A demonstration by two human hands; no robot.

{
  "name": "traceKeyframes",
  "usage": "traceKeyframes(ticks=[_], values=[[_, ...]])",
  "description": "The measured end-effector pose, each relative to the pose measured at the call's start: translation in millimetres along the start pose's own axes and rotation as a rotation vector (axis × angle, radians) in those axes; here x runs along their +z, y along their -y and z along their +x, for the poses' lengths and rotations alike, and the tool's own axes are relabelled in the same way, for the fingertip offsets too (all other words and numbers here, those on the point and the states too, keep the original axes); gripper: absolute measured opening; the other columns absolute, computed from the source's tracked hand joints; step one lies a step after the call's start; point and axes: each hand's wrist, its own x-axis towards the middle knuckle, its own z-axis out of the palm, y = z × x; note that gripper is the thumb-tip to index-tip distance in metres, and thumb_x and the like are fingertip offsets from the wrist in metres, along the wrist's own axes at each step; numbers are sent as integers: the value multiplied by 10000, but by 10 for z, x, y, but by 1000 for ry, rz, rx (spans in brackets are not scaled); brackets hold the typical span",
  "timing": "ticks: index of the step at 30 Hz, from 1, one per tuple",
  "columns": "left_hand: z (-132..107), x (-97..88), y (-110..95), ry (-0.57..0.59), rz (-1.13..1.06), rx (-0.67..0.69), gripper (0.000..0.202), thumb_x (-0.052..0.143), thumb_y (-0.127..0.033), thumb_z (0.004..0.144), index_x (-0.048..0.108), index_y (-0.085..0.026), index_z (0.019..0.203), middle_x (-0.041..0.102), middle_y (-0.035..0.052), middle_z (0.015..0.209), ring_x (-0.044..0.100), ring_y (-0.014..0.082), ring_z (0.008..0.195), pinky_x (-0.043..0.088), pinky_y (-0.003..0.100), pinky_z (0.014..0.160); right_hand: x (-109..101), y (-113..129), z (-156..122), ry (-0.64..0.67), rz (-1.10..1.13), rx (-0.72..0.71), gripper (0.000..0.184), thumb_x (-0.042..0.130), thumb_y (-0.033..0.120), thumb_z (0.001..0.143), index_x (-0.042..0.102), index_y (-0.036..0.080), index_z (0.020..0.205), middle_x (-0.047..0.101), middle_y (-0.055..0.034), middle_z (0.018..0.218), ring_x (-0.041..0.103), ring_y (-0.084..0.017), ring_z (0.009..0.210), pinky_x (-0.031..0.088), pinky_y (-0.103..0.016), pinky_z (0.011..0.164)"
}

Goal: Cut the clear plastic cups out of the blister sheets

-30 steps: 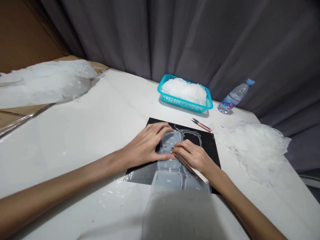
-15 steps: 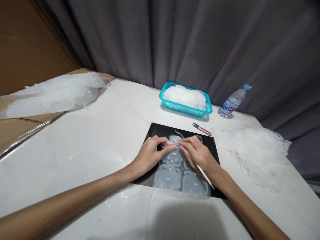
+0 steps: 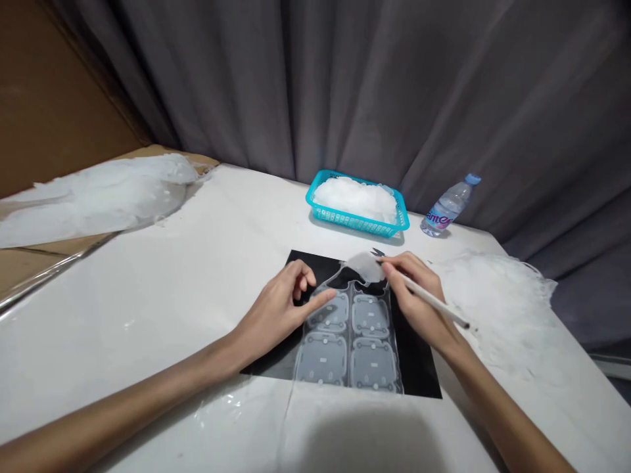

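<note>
Gripping slim white rod (image 3: 438,303) in right hand (image 3: 419,318), translucent film piece (image 3: 365,266) at fingertips; with left hand (image 3: 276,302) apart, loosely open, thumb over moulded plastic sheet (image 3: 323,358) on black mat (image 3: 419,371).

Left hand (image 3: 276,299): bare, slim fingers (image 3: 298,269), long narrow thumb (image 3: 318,302). Behind the fingers, slender left wrist (image 3: 231,349), then bare left forearm (image 3: 148,389), smooth in outline. Right hand (image 3: 420,303): same build, bare back past fingers to lean right forearm (image 3: 503,402). Nails too small to tell.
</note>
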Motion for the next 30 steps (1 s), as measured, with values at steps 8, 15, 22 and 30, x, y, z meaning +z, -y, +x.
traceKeyframes(ticks=[8, 15, 22, 30], values=[[23, 64, 84, 264, -482, -140, 394, 654, -546, 967, 638, -222, 1190, 729, 15, 906, 657, 187, 819, 468, 292, 708, 61, 336, -250, 561, 194, -76, 305, 498, 331, 1087, 740, 314, 1272, 686, -48, 1016, 653, -198, 955, 552, -365, 893], [-31, 117, 135, 236, -396, -84, 353, 649, -508, 983, 439, -235, 1065, 726, -11, 804, 617, 163, 696, 398, 272, 632, 168, 99, 122, 352, -17, -133, 370, 395, 380, 1119, 738, 242, 1095, 632, -88, 1127, 608, -228, 1092, 487, -423, 1000], [-47, 130, 122, 244, -248, 43, 246, 578, -380, 1029, 410, -247, 1150, 770, -5, 925, 619, 154, 726, 400, 279, 680, 481, 139, 181, 504, 50, 38, 132, 738, 314, 935, 738, 213, 850, 714, -20, 923, 616, -192, 928, 447, -323, 831], [-148, 205, 83, 118, -185, 29, 238, 587, -449, 1033, 484, -234, 1012, 594, -87, 661, 455, 109, 576, 318, 247, 573, 556, -22, 281, 329, -53, 265, 49, 639, 165, 827, 664, 203, 808, 709, -19, 854, 620, -196, 817, 411, -302, 731]])
